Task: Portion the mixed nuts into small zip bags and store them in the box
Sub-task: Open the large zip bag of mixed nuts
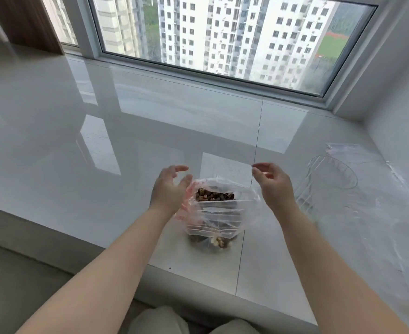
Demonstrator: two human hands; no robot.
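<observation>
head view: two open hands, one nut bag.

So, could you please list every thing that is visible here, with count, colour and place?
bag of mixed nuts: one, clear plastic with brown nuts, open, on the sill near its front edge, between the hands
clear container: one, transparent, on the sill right of the bag
plastic bags: count unclear, clear, far right of the sill
sill: one, glossy white, under the window
window: one, white frame, behind the sill
left hand: open, beside the bag
right hand: open, above the bag's right side
</observation>
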